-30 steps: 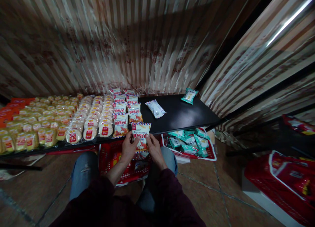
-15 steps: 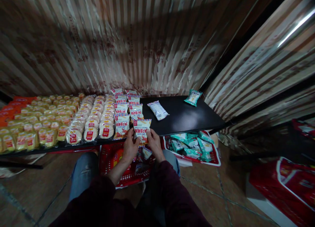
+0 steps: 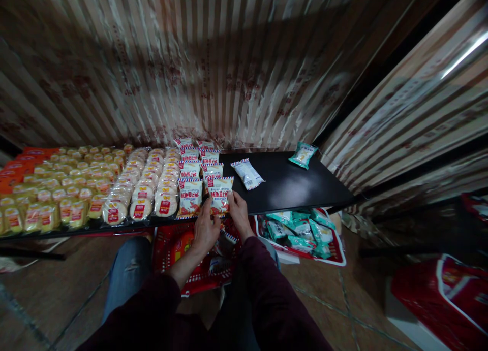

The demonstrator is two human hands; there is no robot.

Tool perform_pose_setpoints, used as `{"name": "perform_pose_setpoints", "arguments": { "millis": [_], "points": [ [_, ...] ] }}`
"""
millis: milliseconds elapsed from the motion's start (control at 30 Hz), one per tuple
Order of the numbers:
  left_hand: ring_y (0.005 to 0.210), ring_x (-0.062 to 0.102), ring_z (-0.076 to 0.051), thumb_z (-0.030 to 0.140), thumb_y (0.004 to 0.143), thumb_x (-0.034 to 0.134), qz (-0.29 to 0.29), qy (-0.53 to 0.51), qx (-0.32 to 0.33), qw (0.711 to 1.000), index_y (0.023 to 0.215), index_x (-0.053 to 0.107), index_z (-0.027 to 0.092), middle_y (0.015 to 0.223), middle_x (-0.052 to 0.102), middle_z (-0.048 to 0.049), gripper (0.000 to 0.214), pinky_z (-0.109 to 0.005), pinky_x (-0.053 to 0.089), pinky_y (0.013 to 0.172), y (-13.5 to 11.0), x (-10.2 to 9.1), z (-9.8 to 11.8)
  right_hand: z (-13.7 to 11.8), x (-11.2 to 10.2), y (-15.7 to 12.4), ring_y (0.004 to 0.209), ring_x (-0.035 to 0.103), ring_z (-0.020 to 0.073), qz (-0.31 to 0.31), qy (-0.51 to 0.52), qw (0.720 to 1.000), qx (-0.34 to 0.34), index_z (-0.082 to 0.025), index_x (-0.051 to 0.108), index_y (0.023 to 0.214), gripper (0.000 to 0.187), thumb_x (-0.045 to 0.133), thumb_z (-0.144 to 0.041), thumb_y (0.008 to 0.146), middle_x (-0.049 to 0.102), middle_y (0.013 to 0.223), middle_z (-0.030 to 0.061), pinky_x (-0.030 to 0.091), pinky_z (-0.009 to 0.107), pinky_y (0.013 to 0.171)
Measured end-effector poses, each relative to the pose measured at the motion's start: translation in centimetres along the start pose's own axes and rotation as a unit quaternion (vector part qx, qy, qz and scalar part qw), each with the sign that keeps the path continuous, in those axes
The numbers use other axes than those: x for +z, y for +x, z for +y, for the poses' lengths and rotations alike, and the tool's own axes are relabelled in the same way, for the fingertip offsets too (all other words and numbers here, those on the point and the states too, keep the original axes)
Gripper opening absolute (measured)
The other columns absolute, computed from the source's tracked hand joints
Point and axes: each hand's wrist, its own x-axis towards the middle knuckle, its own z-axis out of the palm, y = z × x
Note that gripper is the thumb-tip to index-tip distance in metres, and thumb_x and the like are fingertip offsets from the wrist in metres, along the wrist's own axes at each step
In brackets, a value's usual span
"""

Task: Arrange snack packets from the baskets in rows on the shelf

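One snack packet is located at the front edge of the black tabletop, grasped from both sides by a pair of bare hands. The left hand extends forward, its fingers placed against the packet's lower left side and its thumb near the bottom edge. The right hand is angled inward, fingers bent along the right edge of the packet. Both forearms converge from dark maroon sleeves. The front face of the packet is directed toward the wearer: pale upper section, bold red lettering across the middle, a small red block at the upper left, an orange-toned food picture below, and a striped band along the top seam. Whether its underside bears on the tabletop cannot be determined. Immediately to its left and behind it, matching packets form two columns. Farther left are columns of round wrapped biscuits, yellow wrapped cakes and orange packs. To the right, a pale packet lies askew; a teal packet lies near the rear right corner. Below the front edge are a red basket and a white-rimmed basket containing teal packets.
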Motion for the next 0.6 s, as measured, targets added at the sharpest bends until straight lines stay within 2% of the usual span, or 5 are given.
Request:
{"name": "perform_pose_setpoints", "arguments": {
  "millis": [167,300,600],
  "points": [
    [0.13,0.04,-0.026,0.013,0.075,0.049,-0.007,0.035,0.029,0.999,0.134,0.041,0.017,0.14,0.044,-0.0118,0.061,-0.045,0.03,0.11,0.7,0.3,-0.2,0.3,0.2,1.0,0.076,0.059,0.0195,0.016,-0.027,0.999,0.003,-0.016,0.066,0.099,0.051,0.044,-0.058,0.081,0.07,0.088,0.0052,0.046,0.028,0.067],
    [0.13,0.04,-0.026,0.014,0.074,0.05,-0.001,0.024,0.039,0.999,0.133,0.042,0.017,0.137,0.048,-0.0117,0.06,-0.045,0.03,0.11,1.1,0.9,-0.5,0.5,0.0,1.5,0.075,0.06,0.0194,0.019,-0.05,0.999,-0.002,-0.016,0.067,0.099,0.051,0.043,-0.058,0.082,0.07,0.09,0.0057,0.046,0.028,0.068],
    [0.129,0.041,-0.027,0.016,0.074,0.05,0.0,0.017,0.02,1.0,0.133,0.043,0.016,0.137,0.047,-0.0137,0.059,-0.046,0.03,0.109,1.3,1.5,-1.4,1.2,0.1,1.9,0.079,0.06,0.0199,0.009,-0.08,0.997,-0.023,-0.018,0.067,0.102,0.047,0.043,-0.055,0.084,0.07,0.09,0.005,0.046,0.028,0.07]
  ]
}}
